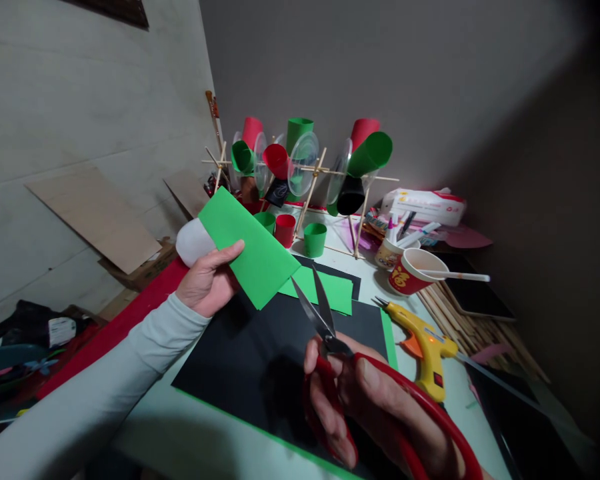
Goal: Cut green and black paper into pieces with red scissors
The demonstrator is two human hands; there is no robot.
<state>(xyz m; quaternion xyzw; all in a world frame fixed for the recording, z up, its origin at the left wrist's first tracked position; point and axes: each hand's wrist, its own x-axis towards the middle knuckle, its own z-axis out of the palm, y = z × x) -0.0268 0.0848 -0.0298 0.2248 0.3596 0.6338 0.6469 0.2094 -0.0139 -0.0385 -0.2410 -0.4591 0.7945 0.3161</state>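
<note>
My left hand [209,283] pinches a folded strip of green paper [247,245] and holds it tilted above the table. My right hand [360,407] grips red-handled scissors [325,327]. Their blades are open, and the tips point at the lower right edge of the green strip, close to it. Under both hands lies a large black sheet [260,360], with another green sheet [333,290] flat on it.
A yellow glue gun [423,337] lies to the right. Behind it stand a red paper cup [413,272] and a cup of markers [390,250]. At the back is a stick frame with green and red cups [305,167]. Wooden sticks [467,320] lie far right.
</note>
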